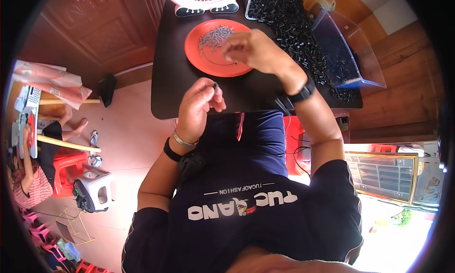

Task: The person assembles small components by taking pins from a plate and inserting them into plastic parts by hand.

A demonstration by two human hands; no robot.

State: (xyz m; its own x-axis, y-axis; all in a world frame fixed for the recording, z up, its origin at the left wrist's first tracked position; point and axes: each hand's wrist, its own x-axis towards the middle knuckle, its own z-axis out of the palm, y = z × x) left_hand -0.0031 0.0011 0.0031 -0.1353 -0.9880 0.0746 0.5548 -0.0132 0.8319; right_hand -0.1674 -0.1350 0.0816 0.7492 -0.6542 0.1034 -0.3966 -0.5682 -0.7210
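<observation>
"Orange-red plate [199,60] on the dark table [168,83]: what lies in it?"

"A scatter of small grey pieces [215,37], toward its far side. The right hand [253,50] hangs over the plate's right part, fingers bent and blurred; I cannot tell whether they pinch anything."

"And the left hand [195,103]?"

"Just off the plate's near edge, thumb and fingers closed on a small black piece [216,86] that pokes out at the tips."

"More black ones about?"

"A great heap of short black cylinders [294,31] along the table's right side; some show through a clear bin [367,69]."

"Any writing?"

"White lettering [195,213] across the chest of the dark shirt [284,232], upside down from here: one bold line, and a smaller line between two thin dashes. A little coloured figure [242,209] sits among the bold letters."
</observation>
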